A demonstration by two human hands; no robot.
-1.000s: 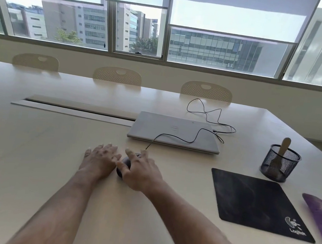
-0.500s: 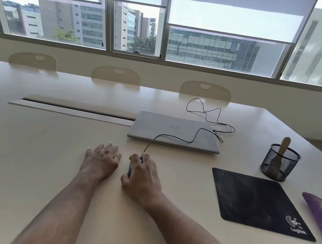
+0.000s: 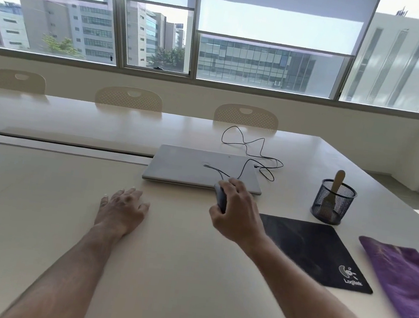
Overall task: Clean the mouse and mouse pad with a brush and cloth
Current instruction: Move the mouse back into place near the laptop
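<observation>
My right hand (image 3: 238, 211) grips a dark wired mouse (image 3: 220, 196), lifted and turned on its side just left of the black mouse pad (image 3: 316, 250). The mouse's cable (image 3: 251, 151) trails back over the closed laptop. My left hand (image 3: 123, 206) rests flat on the table with fingers spread, holding nothing. A wooden-handled brush (image 3: 336, 187) stands in a black mesh cup (image 3: 333, 201) behind the pad. A folded purple cloth (image 3: 406, 281) lies to the right of the pad.
A closed silver laptop (image 3: 196, 167) lies behind my hands on the pale table (image 3: 35, 201). A long cable slot (image 3: 70, 143) runs across the table's middle left. Three chairs (image 3: 129, 97) stand at the far edge under the windows.
My right hand has lifted the mouse off the table and carried it right, towards the mouse pad. My left hand has stayed flat where it was.
</observation>
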